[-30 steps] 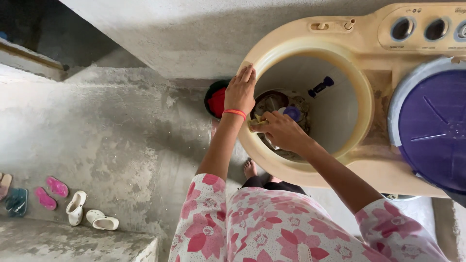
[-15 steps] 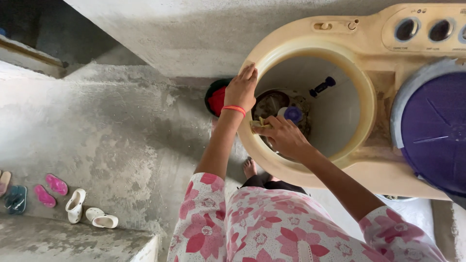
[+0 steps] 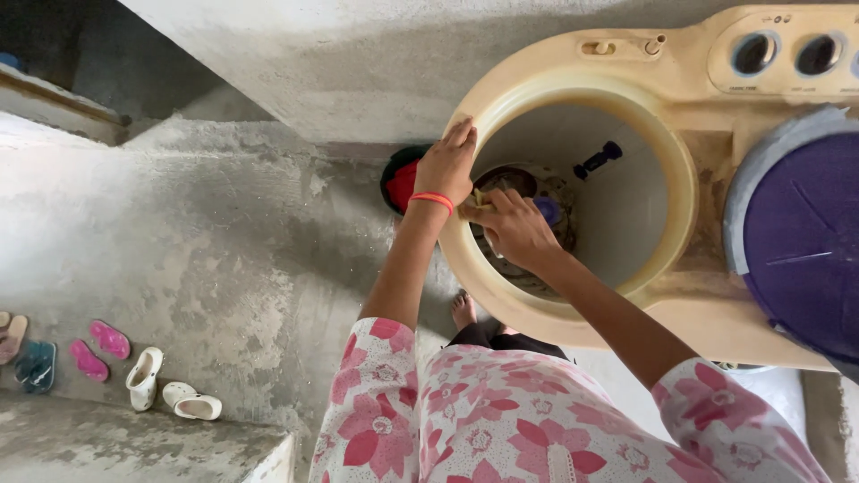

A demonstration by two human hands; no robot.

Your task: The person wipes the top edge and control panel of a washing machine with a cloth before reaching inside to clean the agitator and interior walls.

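I look down on a cream twin-tub washing machine [image 3: 680, 295] with its round wash tub open. My left hand [image 3: 447, 165], an orange band at its wrist, rests flat on the tub's left rim. My right hand [image 3: 512, 228] reaches just inside the rim and is closed on a small yellow piece [image 3: 480, 202] pressed against the inner wall. Down in the tub lie a dark round plate [image 3: 512, 182] and a purple knob [image 3: 598, 159].
A purple lid [image 3: 801, 237] covers the second tub at the right, with round dials [image 3: 756, 52] above it. A red and dark bucket [image 3: 401, 183] stands on the concrete floor left of the machine. Pink, white and teal sandals [image 3: 143, 376] lie at lower left by a step.
My right hand has shifted slightly left along the inner wall of the tub, toward my left hand. The left hand stays on the rim.
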